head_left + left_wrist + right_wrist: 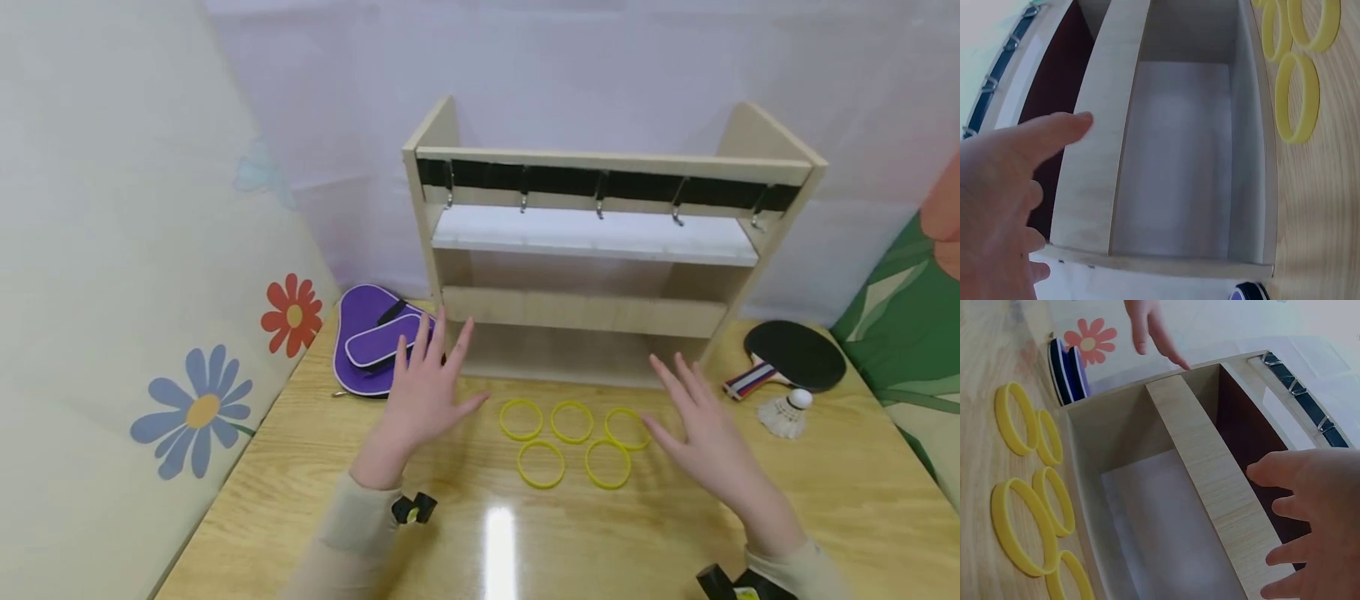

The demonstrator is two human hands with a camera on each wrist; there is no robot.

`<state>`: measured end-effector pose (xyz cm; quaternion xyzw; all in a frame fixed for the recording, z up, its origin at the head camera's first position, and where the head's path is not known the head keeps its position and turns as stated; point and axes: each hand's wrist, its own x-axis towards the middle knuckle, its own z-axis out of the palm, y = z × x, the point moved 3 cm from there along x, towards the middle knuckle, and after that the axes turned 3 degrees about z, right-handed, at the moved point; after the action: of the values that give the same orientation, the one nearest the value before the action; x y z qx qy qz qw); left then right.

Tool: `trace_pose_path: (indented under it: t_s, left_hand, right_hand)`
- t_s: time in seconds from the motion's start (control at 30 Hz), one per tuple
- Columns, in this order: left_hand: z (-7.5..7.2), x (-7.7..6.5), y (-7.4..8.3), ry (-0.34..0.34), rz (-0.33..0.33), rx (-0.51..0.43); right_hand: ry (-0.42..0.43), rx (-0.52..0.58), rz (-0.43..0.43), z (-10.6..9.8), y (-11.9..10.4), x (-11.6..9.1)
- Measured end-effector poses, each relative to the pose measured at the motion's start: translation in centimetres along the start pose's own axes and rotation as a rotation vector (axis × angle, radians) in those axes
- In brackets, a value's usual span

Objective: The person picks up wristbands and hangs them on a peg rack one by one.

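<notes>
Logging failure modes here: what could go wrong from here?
1. The two rightmost yellow rings touch or nearly touch; lifting one might drag the other.
2. All five rings lie flat and look thin, so a pickup could slip.
3. The shuttlecock is near the right hand; a wide sweep might knock it.

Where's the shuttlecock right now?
In the head view, the shuttlecock lies on the right side of the table, just in front of the black paddle and right of the person's right hand.
</notes>
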<state>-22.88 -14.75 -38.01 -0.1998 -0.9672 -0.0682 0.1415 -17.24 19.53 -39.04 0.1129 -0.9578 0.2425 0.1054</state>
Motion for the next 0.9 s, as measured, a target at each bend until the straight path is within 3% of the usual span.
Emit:
trace_pose_path:
  t_s: [0.13, 0.3, 0.5, 0.73, 0.9]
  left_hand:
    - [-0.2, 0.4, -1.7, 0.040, -0.015, -0.194]
    - [-0.1, 0.9, -3.5, 0.056, -0.029, -0.516]
    - [0.6, 1.3, -5.2, 0.085, -0.126, -0.763]
    - [1.2, 2.1, -6.4, 0.114, -0.183, -1.098]
    - [0.8, 3.3, -6.9, 0.120, -0.227, -1.243]
  right_hand:
    - [0.027, 0.122, -0.021, 0.0, 0.5, -0.6]
    - [0.068, 0.172, -0.036, 0.1, 1.5, -0.9]
    - [0.079, 0.199, -0.028, 0.6, 2.7, -0.9]
    - [0.040, 0.311, 0.013, 1.5, 4.3, -0.6]
    - [-0.044, 0.397, 0.080, 2.4, 5.9, -0.1]
